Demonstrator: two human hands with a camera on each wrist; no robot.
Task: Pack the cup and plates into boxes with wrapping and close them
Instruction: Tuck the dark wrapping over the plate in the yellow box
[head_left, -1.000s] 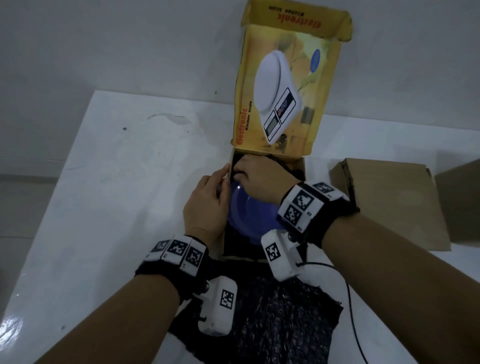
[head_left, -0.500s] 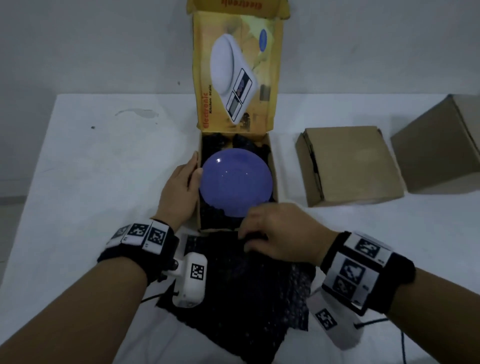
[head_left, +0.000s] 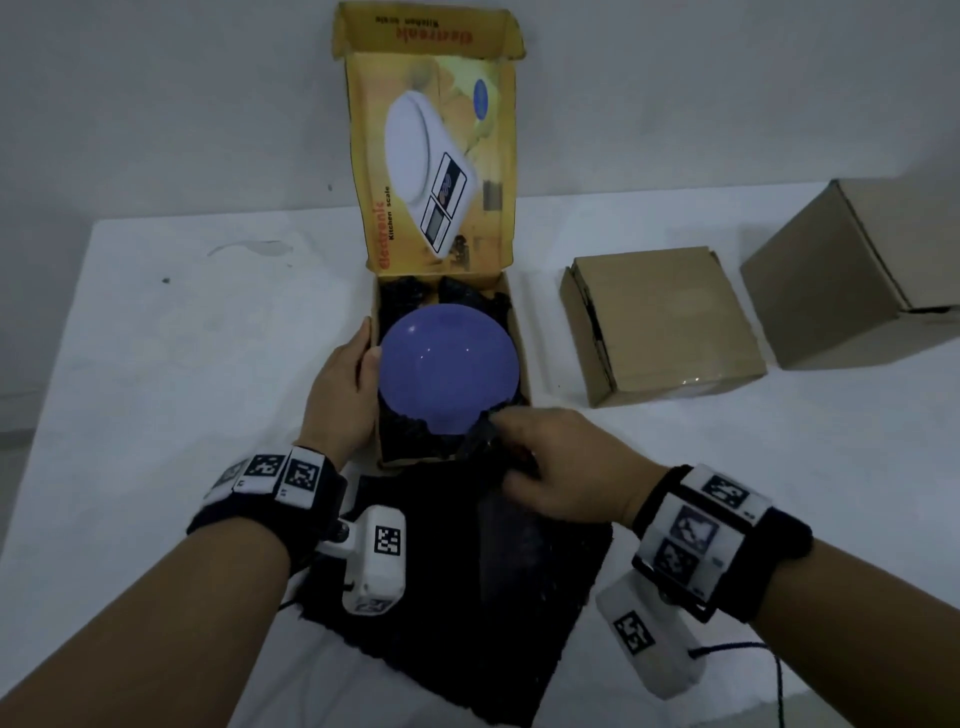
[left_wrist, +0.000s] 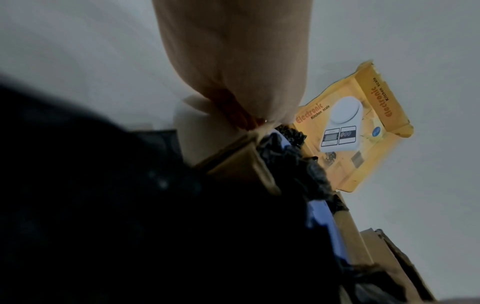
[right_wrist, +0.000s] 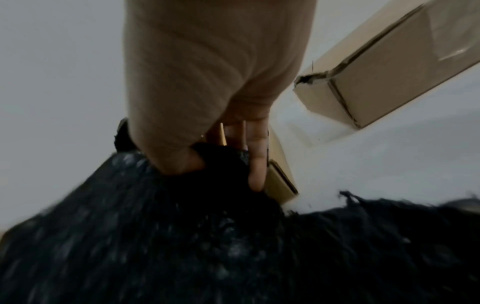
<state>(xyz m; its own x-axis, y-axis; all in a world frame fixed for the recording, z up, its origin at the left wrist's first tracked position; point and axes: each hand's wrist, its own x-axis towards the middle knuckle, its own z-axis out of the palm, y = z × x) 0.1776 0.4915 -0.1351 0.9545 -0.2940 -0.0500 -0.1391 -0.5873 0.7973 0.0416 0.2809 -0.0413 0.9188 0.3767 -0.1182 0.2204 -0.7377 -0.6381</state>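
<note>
A purple plate (head_left: 449, 376) lies in the open yellow kitchen-scale box (head_left: 521, 353), on black bubble wrap that lines it. The box lid (head_left: 431, 156) stands upright at the back. My left hand (head_left: 345, 395) rests against the box's left wall, thumb over the rim beside the plate. My right hand (head_left: 550, 467) pinches the far edge of a black bubble-wrap sheet (head_left: 467, 597) at the box's near edge; in the right wrist view the thumb and fingers (right_wrist: 255, 164) are closed on the wrap (right_wrist: 182, 246). The left wrist view shows the box wall (left_wrist: 241, 162), wrap and a sliver of plate (left_wrist: 322, 218).
Two shut brown cardboard boxes stand on the white table (head_left: 156, 364) to the right: a flat one (head_left: 665, 322) and a taller one (head_left: 857, 270). A grey wall lies behind. Cables trail off the wrist cameras near the front edge.
My right hand has left the inside of the box, come back to its near edge and taken hold of the loose wrap sheet, lifting its edge. The left hand stays on the box's left side.
</note>
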